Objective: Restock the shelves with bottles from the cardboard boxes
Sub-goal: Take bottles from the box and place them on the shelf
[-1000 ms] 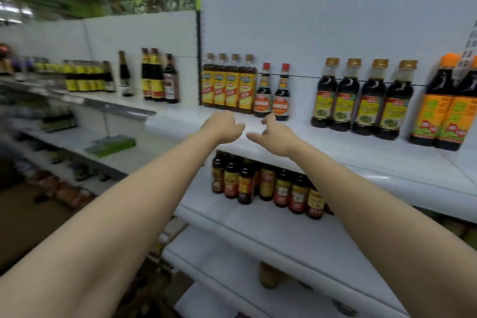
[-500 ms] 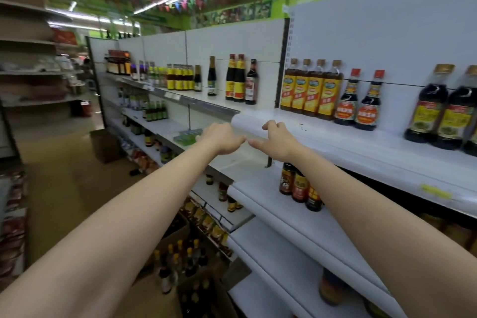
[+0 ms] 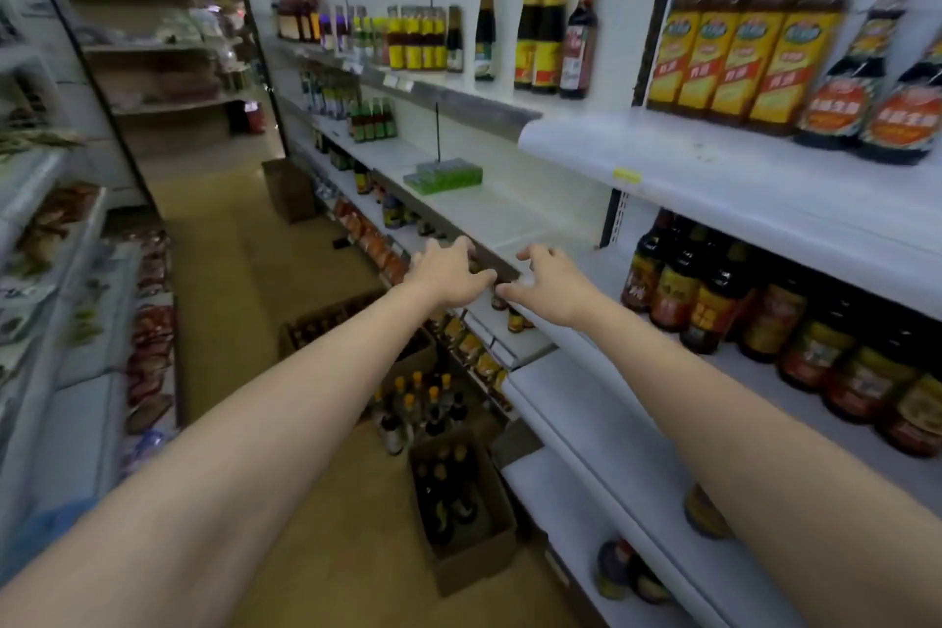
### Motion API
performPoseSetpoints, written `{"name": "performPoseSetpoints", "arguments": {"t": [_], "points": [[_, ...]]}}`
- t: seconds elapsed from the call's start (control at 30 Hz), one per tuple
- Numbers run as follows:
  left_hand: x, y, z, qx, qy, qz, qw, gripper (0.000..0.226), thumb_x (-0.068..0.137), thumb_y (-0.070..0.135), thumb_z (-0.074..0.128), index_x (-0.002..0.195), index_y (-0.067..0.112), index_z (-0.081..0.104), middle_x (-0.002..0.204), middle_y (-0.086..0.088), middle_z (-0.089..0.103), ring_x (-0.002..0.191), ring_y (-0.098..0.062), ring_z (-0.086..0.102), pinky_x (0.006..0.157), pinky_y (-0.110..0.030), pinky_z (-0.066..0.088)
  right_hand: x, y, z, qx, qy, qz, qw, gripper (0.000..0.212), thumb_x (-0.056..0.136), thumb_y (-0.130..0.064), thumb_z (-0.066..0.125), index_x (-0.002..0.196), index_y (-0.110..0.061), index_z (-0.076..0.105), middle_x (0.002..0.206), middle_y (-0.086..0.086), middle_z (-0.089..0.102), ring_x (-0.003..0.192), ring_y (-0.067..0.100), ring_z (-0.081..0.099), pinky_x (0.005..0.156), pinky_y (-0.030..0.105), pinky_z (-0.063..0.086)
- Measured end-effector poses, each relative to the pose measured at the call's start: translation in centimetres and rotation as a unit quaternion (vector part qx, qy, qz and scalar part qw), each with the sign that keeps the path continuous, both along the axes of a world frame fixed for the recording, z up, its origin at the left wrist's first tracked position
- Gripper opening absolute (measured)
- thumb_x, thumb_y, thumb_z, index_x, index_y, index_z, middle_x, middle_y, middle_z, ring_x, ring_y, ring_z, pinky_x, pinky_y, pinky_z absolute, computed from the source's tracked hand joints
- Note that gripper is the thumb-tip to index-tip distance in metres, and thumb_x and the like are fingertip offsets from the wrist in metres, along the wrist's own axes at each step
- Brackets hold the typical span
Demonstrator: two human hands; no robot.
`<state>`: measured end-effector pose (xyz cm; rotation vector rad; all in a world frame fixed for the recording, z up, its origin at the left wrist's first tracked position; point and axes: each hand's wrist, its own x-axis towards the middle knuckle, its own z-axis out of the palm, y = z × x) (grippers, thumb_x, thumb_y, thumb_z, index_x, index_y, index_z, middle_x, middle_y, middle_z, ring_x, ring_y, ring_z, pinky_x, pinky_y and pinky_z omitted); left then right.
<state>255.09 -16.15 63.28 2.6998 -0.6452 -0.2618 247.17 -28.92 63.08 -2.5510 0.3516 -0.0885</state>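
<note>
Both hands empty: left hand (image 3: 448, 270) and right hand (image 3: 553, 288) held out side by side, fingers loosely spread, gripping nothing. Restock looks partway, my read: top shelf (image 3: 764, 189) at right has a back row of yellow-label bottles (image 3: 744, 41) with bare board in front; the middle shelf (image 3: 509, 219) far left of it is mostly bare apart from a green pack (image 3: 443, 174). Stock left: open cardboard box (image 3: 469, 520) on the floor, near and below the hands, dark bottles inside; loose orange-capped bottles (image 3: 423, 408) just beyond it. Shelf edges jut on the right; aisle floor (image 3: 229, 281) on the left gives room to bend down.
</note>
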Motion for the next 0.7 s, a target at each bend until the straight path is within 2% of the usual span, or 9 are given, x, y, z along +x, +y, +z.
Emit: {"name": "performPoseSetpoints", "arguments": {"t": [0.07,0.17,0.3,0.37,0.47,0.6,0.7], "points": [[0.2,0.0,-2.7,0.019,0.042,0.009,0.999,0.056,0.095,0.052,0.044,0.142,0.025,0.032,0.147,-0.021,0.02,0.133,-0.044,0.024,0.104,-0.046,0.033,0.8,0.0,-2.6,0.015,0.022,0.012,1.0,0.063,0.092,-0.04,0.06,0.142,-0.012,0.033,0.144,0.014,0.032,0.128,0.028,0.043,0.099,0.034,0.04],[0.4,0.0,-6.9,0.046,0.083,0.025,0.995,0.053,0.096,0.052,0.042,0.14,0.024,0.035,0.147,-0.018,0.02,0.133,-0.041,0.024,0.103,-0.046,0.034,1.6,0.1,-6.6,0.027,0.056,0.029,0.998,0.066,0.091,-0.04,0.061,0.143,-0.013,0.032,0.145,0.013,0.031,0.129,0.028,0.042,0.103,0.037,0.04],[1.4,0.4,-12.8,0.087,0.117,0.036,0.989,0.053,0.093,0.056,0.044,0.129,0.017,0.048,0.141,-0.015,0.039,0.131,-0.035,0.032,0.1,-0.049,0.041,2.4,-0.1,-11.3,0.043,0.102,0.04,0.993,0.066,0.091,-0.041,0.061,0.143,-0.013,0.032,0.145,0.012,0.032,0.129,0.028,0.042,0.1,0.035,0.039],[1.5,0.7,-15.5,0.085,0.132,0.047,0.986,0.056,0.09,0.057,0.046,0.129,0.017,0.049,0.135,-0.014,0.046,0.126,-0.035,0.04,0.096,-0.049,0.045,2.7,-0.1,-13.6,0.052,0.122,0.04,0.99,0.065,0.091,-0.04,0.062,0.142,-0.014,0.033,0.144,0.013,0.033,0.128,0.028,0.042,0.099,0.034,0.039],[1.4,1.4,-19.0,0.074,0.147,0.055,0.985,0.047,0.088,0.058,0.048,0.119,0.022,0.052,0.126,-0.013,0.053,0.122,-0.033,0.045,0.095,-0.046,0.046,2.9,0.0,-17.4,0.073,0.159,0.034,0.984,0.063,0.09,-0.038,0.063,0.141,-0.014,0.034,0.142,0.012,0.032,0.125,0.028,0.045,0.096,0.034,0.041],[1.7,2.6,-24.4,0.071,0.161,0.064,0.982,0.047,0.089,0.058,0.046,0.121,0.026,0.056,0.131,-0.007,0.052,0.122,-0.029,0.046,0.099,-0.042,0.043,3.1,0.1,-23.0,0.094,0.199,0.02,0.975,0.061,0.089,-0.037,0.065,0.139,-0.014,0.037,0.139,0.012,0.037,0.125,0.029,0.045,0.099,0.037,0.043],[2.3,3.3,-28.5,0.058,0.181,0.072,0.979,0.043,0.094,0.047,0.049,0.126,0.02,0.053,0.135,-0.009,0.049,0.125,-0.026,0.045,0.093,-0.033,0.044,3.3,0.7,-27.5,0.105,0.23,0.008,0.968,0.06,0.089,-0.034,0.065,0.138,-0.015,0.037,0.141,0.011,0.04,0.127,0.028,0.043,0.098,0.037,0.041]]}}
